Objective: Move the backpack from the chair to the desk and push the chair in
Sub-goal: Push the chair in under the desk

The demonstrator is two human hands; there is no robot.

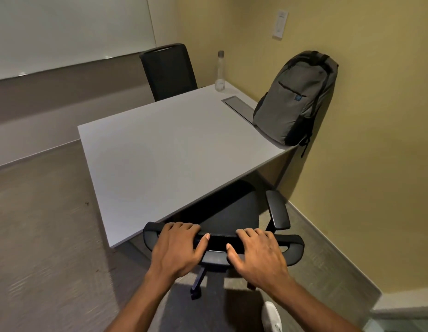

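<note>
A grey backpack (294,97) stands upright on the far right part of the white desk (155,154), leaning against the yellow wall. Below the desk's near edge is a black office chair (234,212), its seat partly under the desktop. My left hand (177,250) and my right hand (258,255) both grip the top of the chair's backrest, fingers curled over the front, thumbs behind. One armrest shows on the right; the chair's left side is hidden by the desk.
A second black chair (168,70) stands at the desk's far side. A clear water bottle (220,71) and a metal cable hatch (236,106) are on the desk. A whiteboard (64,32) hangs at left. The yellow wall (363,140) runs close on the right.
</note>
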